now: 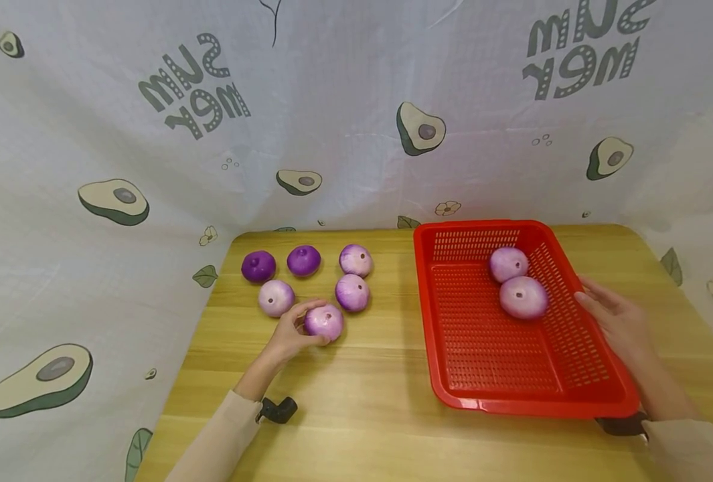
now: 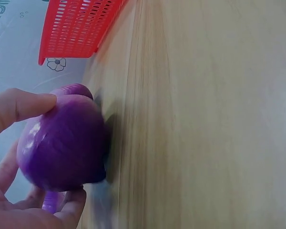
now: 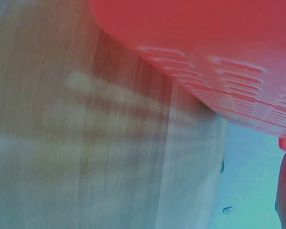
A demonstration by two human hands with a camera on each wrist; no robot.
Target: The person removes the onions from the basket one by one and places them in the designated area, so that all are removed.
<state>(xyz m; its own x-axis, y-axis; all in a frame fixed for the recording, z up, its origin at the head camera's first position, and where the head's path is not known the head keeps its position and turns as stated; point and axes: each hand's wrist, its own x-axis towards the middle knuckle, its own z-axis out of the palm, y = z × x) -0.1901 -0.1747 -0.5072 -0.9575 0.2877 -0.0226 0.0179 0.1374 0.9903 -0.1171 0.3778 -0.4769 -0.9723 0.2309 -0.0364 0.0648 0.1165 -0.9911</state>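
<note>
The left hand (image 1: 292, 335) is curling thumb and fingers round opposite sides of a glossy, round, purple-and-white onion (image 1: 324, 323), a grip probably suiting its smooth, bulging skin; whether the onion is touching the table is hard to tell. The right hand (image 1: 624, 328) is pinching the right rim of a red, rectangular, perforated plastic basket (image 1: 543, 406), thumb lying over the edge, seemingly to steady it. Inside, two purple-and-white onions (image 1: 523, 298) are resting together toward the far right, leaning perhaps because they are rolling easily. Beyond the left hand, three pale onions (image 1: 353, 292) and two deep-purple, knob-topped onions (image 1: 304, 260) are sitting loosely grouped, probably for easy reach. All are occupying a yellowish wooden table (image 1: 356, 402), with a white avocado-print cloth (image 1: 332, 100) hanging behind.
</note>
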